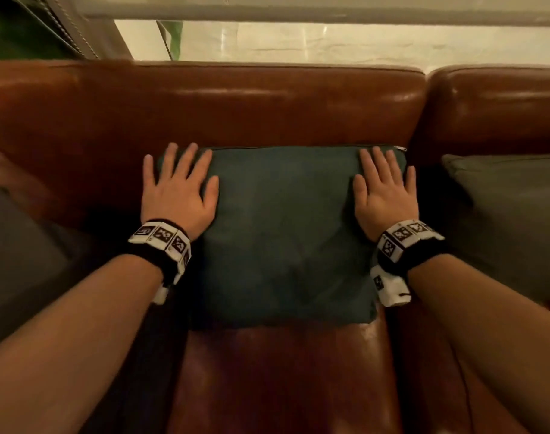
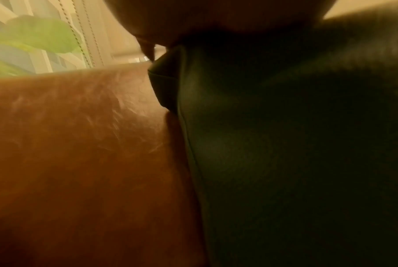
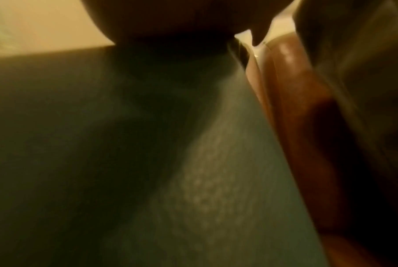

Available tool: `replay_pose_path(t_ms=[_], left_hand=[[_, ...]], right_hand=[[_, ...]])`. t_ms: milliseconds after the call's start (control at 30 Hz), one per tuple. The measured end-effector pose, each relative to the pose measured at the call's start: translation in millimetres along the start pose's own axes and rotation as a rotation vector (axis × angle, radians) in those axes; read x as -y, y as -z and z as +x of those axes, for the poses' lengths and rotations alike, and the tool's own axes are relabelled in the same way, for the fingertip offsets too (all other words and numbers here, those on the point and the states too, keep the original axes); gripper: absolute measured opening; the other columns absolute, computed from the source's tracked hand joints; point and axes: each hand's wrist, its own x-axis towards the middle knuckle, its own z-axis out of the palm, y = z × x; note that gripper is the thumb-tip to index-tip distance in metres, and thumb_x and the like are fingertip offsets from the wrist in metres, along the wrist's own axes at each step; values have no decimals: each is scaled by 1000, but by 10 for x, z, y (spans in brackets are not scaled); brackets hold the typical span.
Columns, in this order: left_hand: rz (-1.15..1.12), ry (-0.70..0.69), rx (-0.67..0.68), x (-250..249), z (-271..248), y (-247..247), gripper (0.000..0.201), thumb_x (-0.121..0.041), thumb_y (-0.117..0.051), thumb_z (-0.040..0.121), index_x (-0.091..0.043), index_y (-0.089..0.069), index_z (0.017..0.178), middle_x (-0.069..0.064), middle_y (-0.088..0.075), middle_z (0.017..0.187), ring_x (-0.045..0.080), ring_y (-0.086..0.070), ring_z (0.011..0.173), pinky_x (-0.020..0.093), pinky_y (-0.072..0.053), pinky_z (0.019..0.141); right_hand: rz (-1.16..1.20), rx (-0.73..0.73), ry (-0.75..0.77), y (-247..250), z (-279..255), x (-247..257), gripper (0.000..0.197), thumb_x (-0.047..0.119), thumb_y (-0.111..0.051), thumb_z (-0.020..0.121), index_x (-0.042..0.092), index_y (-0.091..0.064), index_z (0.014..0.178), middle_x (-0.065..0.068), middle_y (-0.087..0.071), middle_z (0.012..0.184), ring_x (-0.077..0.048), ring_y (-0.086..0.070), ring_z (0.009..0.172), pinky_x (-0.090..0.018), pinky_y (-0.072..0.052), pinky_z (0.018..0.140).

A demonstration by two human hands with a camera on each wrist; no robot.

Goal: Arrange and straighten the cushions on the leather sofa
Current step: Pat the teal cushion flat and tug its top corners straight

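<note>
A dark teal cushion [image 1: 283, 233] stands against the backrest of the brown leather sofa [image 1: 236, 101], its zipper edge at the top. My left hand [image 1: 178, 186] lies flat on the cushion's upper left corner, fingers spread. On the upper right corner my right hand [image 1: 383, 186] rests flat in the same way. In the left wrist view the cushion [image 2: 285, 144] shows dark beside the sofa leather [image 2: 79, 144], with the hand [image 2: 193, 19] at the top. The right wrist view shows the cushion fabric [image 3: 147, 162] under the hand [image 3: 170, 18].
An olive-grey cushion [image 1: 511, 220] leans on the sofa's right section. A dark grey cushion [image 1: 20, 252] lies at the far left. Behind the backrest is a pale wall with a green plant [image 1: 173, 36] and a cord. The leather seat [image 1: 283, 380] extends toward me.
</note>
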Motion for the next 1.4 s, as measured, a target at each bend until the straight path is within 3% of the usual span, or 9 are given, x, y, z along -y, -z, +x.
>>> replay_pose_path(t_ms=[100, 267, 433, 600, 733, 867, 1033, 1167, 1400], left_hand=[[-45, -8, -154, -326, -318, 105, 62, -45, -22, 98, -23, -17, 156, 3, -8, 165, 33, 1, 151, 54, 1, 121], [-54, -339, -162, -1106, -1111, -478, 66, -39, -38, 97, -26, -11, 156, -2, -5, 164, 30, 0, 151, 49, 5, 121], [23, -199, -222, -476, -1222, -1135, 70, -42, -46, 89, -29, -22, 153, 0, -19, 162, 35, -12, 147, 51, -1, 119], [-130, 25, -239, -315, -1505, -1211, 73, -37, -37, 94, -19, -2, 155, 17, -9, 163, 44, -5, 148, 56, -3, 120], [-182, -248, -293, -893, -1592, -1171, 70, -38, -38, 93, -23, -10, 155, 8, -10, 162, 41, -5, 147, 51, 3, 121], [-52, -281, -273, -1037, -1566, -1449, 69, -43, -32, 98, -31, 5, 154, -12, 19, 162, 22, 14, 151, 44, 9, 121], [13, -198, -163, -308, -1823, -1740, 62, -41, -41, 93, -24, -26, 151, 5, -25, 159, 35, -14, 147, 47, 3, 121], [-84, 62, -83, -169, -2139, -1724, 72, -37, -36, 93, -9, -11, 154, 23, -12, 161, 45, -11, 147, 56, -12, 120], [-104, -260, -188, -1103, -1699, -1430, 70, -49, -38, 93, -31, -8, 154, 9, -14, 157, 39, -10, 143, 46, 5, 120]], right_hand=[[54, -141, 91, 91, -350, 218, 59, 43, -17, 103, 23, -9, 157, 1, -4, 165, -19, 5, 152, -46, 1, 122], [89, -176, 338, -575, -1199, 654, 61, 37, -32, 101, 18, -13, 155, -2, -6, 162, -20, 4, 151, -46, -1, 122], [26, -222, 216, -1108, -1210, -64, 62, 41, -34, 98, 22, -18, 155, -6, -16, 161, -31, -9, 150, -52, -9, 121], [126, -213, 1, -1150, -1422, -458, 60, 42, -16, 103, 19, -2, 156, -12, -7, 163, -27, 2, 151, -54, -10, 120], [154, -323, 299, -1128, -1667, 93, 58, 34, -37, 99, 13, -23, 152, -10, -19, 159, -18, 11, 150, -44, -1, 122], [-10, -314, 433, -1533, -1786, 323, 62, 47, -34, 103, 27, -10, 156, -2, -17, 161, -19, 4, 152, -43, -4, 122], [-131, -258, 454, -1794, -1888, -534, 62, 52, -31, 102, 32, -6, 156, 8, 8, 165, -22, 1, 152, -45, -7, 122], [-54, -132, 205, -1680, -2126, -1001, 61, 54, -18, 103, 30, 1, 156, -5, -2, 164, -25, 9, 151, -54, -14, 119], [-18, -320, 535, -1503, -1784, 53, 73, 55, -44, 98, 29, -9, 156, 3, 5, 165, -24, -1, 152, -49, -12, 120]])
